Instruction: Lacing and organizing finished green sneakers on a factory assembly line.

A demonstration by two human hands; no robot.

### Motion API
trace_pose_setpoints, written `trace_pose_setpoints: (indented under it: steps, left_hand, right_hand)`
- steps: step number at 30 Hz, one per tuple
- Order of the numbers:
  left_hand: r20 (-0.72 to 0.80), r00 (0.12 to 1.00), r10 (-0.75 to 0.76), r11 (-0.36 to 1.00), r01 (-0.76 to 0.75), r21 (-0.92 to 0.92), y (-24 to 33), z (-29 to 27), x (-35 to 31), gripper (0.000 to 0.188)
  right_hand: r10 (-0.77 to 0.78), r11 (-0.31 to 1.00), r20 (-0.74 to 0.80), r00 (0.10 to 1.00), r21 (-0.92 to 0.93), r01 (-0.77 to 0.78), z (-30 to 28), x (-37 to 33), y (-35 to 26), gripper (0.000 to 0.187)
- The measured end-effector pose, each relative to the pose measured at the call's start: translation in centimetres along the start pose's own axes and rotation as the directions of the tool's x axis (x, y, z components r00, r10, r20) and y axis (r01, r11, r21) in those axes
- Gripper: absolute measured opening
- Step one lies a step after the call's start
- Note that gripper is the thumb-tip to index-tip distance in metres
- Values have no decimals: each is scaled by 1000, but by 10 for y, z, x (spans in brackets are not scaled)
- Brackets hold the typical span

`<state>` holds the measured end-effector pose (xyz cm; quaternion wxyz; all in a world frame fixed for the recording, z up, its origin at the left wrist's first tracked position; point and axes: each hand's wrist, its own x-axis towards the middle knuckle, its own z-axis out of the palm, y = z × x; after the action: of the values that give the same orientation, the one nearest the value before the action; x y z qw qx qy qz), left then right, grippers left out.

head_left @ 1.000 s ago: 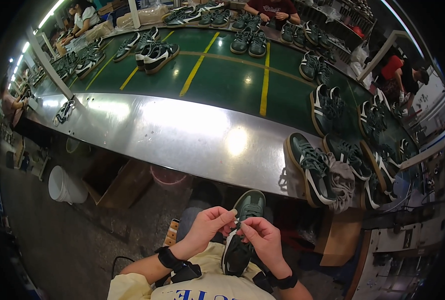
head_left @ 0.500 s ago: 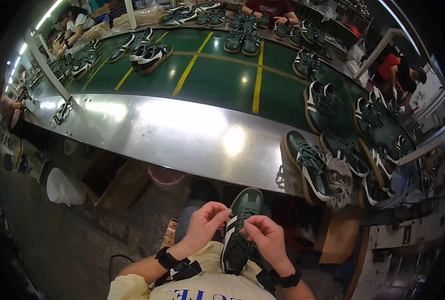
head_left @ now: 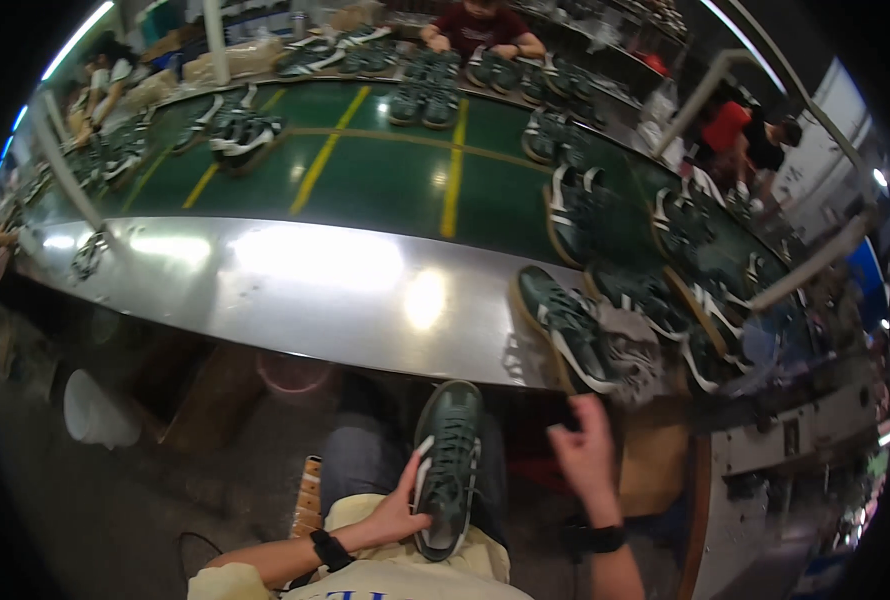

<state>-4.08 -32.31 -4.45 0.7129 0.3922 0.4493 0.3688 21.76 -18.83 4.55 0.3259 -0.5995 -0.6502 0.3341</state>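
A dark green sneaker (head_left: 452, 450) with white side stripes and green laces rests toe-away on my lap. My left hand (head_left: 402, 512) grips it at the heel end, with the thumb by the collar and the fingers along its left side. Off to the right, my right hand (head_left: 587, 450) is raised and blurred by motion. Its thumb and fingers look apart, and I see nothing between them. Nearest to it is another green sneaker (head_left: 562, 325) on the metal ledge, beside a crumpled grey cloth (head_left: 633, 350).
A shiny metal ledge (head_left: 335, 300) borders a green conveyor belt (head_left: 375, 185) with yellow lines, carrying several sneakers. At left on the floor are a tilted white bucket (head_left: 95, 410) and a pink basin (head_left: 293, 372). A person in dark red (head_left: 480, 35) works across the belt.
Both hands were pinching at the sneaker's laces. My left hand now holds its heel end; my right hand has let go and moved right. The view has shifted.
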Motion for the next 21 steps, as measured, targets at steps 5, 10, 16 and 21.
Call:
trace_pose_setpoints:
  steps: [5,10,16,21]
  left_hand:
    - [-41,968,247,968,-249,-43,22,-3,-1,103]
    - [-338,882,328,937,-348,1,92,-87,-5,87]
    - [-680,634,369,889,-455,59,143,-272,-22,51]
    - [-867,303,394,879,150,452,128,-437,-54,51]
  right_hand:
    - [-124,988,-217,968,-114,101,-90,85,85,54]
    - [-114,864,22,993,-491,110,-78,135,82,40]
    - [56,823,44,997,-568,-21,-57,168,91,36]
    - [139,657,179,974,-752,44,-54,190,77,35]
